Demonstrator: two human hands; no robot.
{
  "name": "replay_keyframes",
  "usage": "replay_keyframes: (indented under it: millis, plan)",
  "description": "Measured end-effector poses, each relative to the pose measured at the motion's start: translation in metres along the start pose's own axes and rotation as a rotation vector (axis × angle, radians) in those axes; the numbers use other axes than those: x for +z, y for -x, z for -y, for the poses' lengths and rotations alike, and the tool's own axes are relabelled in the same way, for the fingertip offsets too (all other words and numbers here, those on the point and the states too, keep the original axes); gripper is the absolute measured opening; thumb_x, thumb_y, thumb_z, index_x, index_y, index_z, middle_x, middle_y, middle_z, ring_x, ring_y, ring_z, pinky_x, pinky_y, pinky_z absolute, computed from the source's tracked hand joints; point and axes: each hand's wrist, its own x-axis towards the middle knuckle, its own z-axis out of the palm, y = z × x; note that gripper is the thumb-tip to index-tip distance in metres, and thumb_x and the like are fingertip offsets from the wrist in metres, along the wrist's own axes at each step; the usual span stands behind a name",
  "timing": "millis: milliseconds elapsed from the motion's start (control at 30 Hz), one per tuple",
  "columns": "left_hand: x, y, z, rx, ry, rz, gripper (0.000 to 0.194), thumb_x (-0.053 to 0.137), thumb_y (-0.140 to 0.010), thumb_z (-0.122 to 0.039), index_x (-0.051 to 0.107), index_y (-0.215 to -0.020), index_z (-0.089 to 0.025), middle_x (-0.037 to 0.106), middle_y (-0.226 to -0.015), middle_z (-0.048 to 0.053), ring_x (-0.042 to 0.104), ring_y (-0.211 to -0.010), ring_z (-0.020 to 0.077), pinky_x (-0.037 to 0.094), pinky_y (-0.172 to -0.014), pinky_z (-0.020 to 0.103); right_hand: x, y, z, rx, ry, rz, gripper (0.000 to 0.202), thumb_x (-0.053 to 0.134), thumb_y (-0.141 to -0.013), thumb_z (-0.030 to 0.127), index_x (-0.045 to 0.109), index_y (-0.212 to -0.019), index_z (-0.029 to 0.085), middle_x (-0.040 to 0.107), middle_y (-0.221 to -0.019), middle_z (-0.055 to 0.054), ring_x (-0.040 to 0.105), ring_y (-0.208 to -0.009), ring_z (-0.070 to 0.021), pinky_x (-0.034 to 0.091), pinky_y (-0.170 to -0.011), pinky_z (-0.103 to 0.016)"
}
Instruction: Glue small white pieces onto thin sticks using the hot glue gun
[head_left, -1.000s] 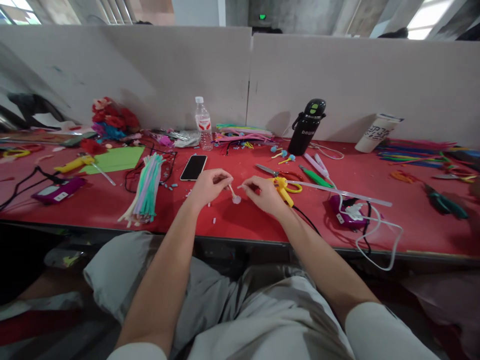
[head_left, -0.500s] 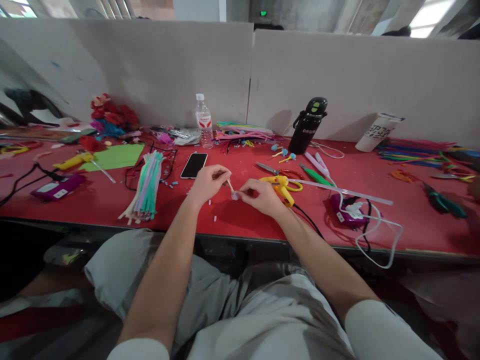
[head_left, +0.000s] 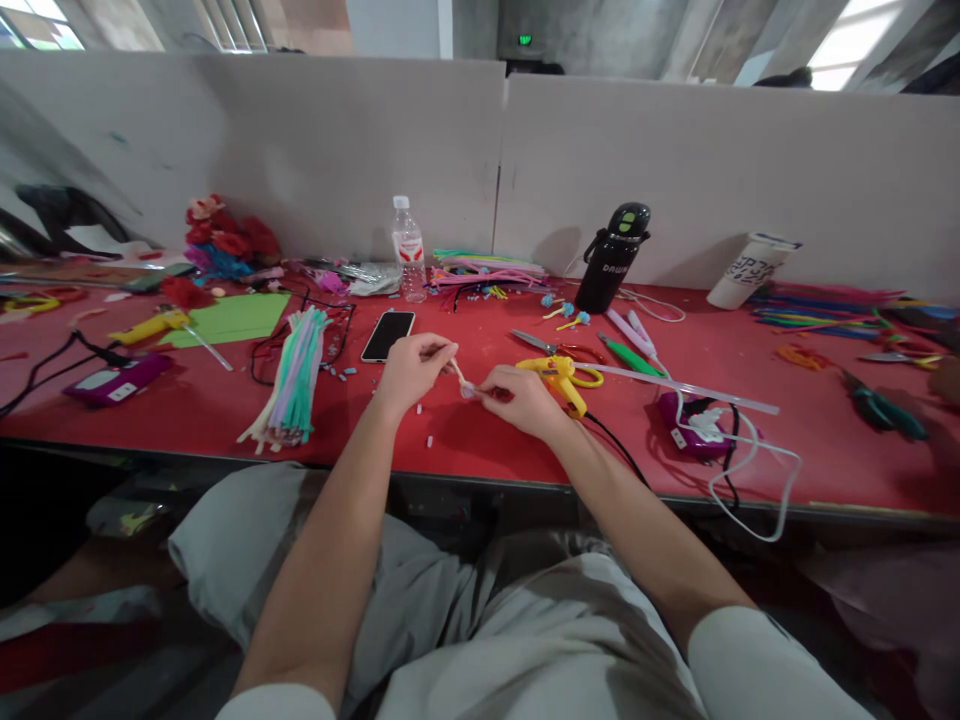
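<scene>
My left hand [head_left: 418, 370] is closed in a pinch on a short cream pipe-cleaner stem [head_left: 457, 370], which slants down to the right. At its lower end sits a pale lilac tuft [head_left: 467, 390]. My right hand [head_left: 521, 398] is closed too, thumb and forefinger pinched at the tuft's right edge on a small lilac piece, mostly hidden by the fingertips. Small cut lilac pieces [head_left: 430, 441] lie on the red tabletop [head_left: 480, 450] below my hands. Right beside my right hand lies a yellow glue gun [head_left: 559, 378] with a clear glue stick.
Left of my hands are a phone [head_left: 388, 336] and a pipe-cleaner bundle [head_left: 289, 380]. Behind stand a plastic bottle [head_left: 409, 255] and a black flask [head_left: 611, 262]. Scissors [head_left: 536, 343], blue flowers with yellow stems [head_left: 577, 321], green-handled tool [head_left: 630, 356] and a purple power box [head_left: 694, 430] lie right.
The view has tilted up slightly. My hands stay in nearly the same place, the lilac tuft shifting very slightly left between them; both pinches hold.
</scene>
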Motion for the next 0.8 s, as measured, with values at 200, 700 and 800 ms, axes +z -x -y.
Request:
replay_keyframes:
  millis: [200,700,800]
  plan:
    - [-0.004,0.001,-0.004,0.033,0.010,-0.048,0.026,0.067,-0.083,-0.041,0.071,-0.085,-0.015,0.071,-0.073,0.005,0.069,-0.067,0.0173,0.059,-0.068,0.028,-0.002,0.000,0.008,0.176,-0.035,-0.059,0.018,0.057,-0.088,0.032,0.067,-0.084,0.018,0.067,-0.077,-0.003,0.057,-0.067,-0.0143,0.043,-0.066,-0.028]
    - [0.000,0.003,-0.008,0.127,0.010,-0.062,0.027,0.066,-0.085,-0.040,0.073,-0.090,-0.014,0.071,-0.072,0.006,0.068,-0.066,0.0161,0.057,-0.065,0.026,0.018,-0.008,0.003,0.585,-0.695,-0.066,0.018,0.067,-0.076,0.033,0.069,-0.083,0.016,0.071,-0.078,-0.004,0.064,-0.067,-0.0138,0.053,-0.066,-0.027]
    - [0.001,0.004,-0.008,0.129,0.007,-0.061,0.027,0.065,-0.085,-0.040,0.074,-0.090,-0.015,0.071,-0.072,0.006,0.068,-0.065,0.0162,0.057,-0.065,0.026,0.018,-0.007,0.002,0.591,-0.696,-0.084,0.013,0.067,-0.074,0.028,0.068,-0.080,0.016,0.070,-0.074,-0.004,0.064,-0.065,-0.0138,0.053,-0.066,-0.028]
